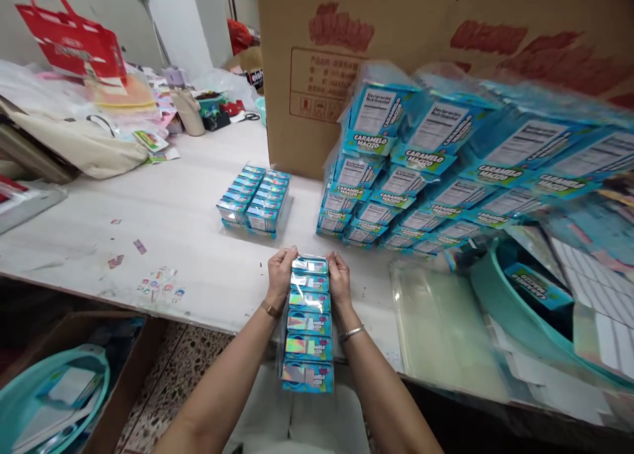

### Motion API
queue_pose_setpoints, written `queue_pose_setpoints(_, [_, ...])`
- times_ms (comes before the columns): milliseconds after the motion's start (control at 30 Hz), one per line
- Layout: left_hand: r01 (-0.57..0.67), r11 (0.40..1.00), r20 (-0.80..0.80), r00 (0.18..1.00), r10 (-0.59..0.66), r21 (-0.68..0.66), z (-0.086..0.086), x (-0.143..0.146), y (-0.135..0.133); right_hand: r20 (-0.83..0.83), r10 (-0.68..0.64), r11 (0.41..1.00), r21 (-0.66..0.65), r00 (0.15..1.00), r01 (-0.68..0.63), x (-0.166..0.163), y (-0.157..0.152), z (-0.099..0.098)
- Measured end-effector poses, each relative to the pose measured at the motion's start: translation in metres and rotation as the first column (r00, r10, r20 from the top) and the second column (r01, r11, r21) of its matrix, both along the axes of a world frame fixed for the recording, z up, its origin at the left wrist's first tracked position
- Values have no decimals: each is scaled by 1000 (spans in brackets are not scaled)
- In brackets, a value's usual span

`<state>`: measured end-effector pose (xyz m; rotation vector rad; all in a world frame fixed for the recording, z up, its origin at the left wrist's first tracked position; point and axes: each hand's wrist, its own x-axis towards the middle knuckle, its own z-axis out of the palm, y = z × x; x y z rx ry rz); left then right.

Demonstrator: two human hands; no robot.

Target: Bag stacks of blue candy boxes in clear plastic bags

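Note:
Between my hands is a clear plastic bag holding a row of blue candy boxes, their shiny faces marked "Caramelo Macizo". My left hand grips the far left corner of the bag. On the far right corner, my right hand is closed in the same way. The packed row stretches from the table's front edge back toward my body. Just beyond my hands, two similar rows of blue boxes stand side by side in clear wrapping.
Stacked wrapped candy boxes stand at the right before a large cardboard carton. Flat clear plastic bags lie near a teal basin. Paper scraps dot the white table. Another teal basin sits below left.

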<state>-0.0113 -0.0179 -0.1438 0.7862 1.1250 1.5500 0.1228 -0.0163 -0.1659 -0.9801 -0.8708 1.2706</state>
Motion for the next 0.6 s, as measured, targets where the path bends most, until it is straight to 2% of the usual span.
queue_pose_setpoints(167, [49, 999, -34, 998, -49, 2, -5, 0, 12, 19, 24, 999, -27, 1000, -24, 2, 5, 1])
queue_pose_setpoints(267, [-50, 999, -87, 995, 49, -9, -3, -19, 5, -3, -78, 994, -82, 997, 78, 22, -13, 6])
queue_pose_setpoints(333, [-180, 983, -121, 977, 176, -29, 0, -39, -18, 3, -127, 977, -171, 992, 125, 43, -42, 10])
queue_pose_setpoints(433, [-288, 949, -124, 954, 273, -126, -3, -60, -77, -37, -132, 948, -295, 991, 115, 64, -97, 11])
queue_pose_setpoints(467, [-280, 946, -103, 959, 265, -165, -6, -59, -98, -64, -111, 946, -313, 992, 86, 64, -114, 10])
queue_pose_setpoints(533, [-181, 948, -58, 984, 171, -261, -11, -47, -134, -107, -49, 944, -330, 993, 11, 53, -138, 5])
queue_pose_setpoints(600, [-40, 970, -32, 999, 33, -240, -13, -26, -155, -120, 22, 945, -320, 992, -60, 32, -150, 0])
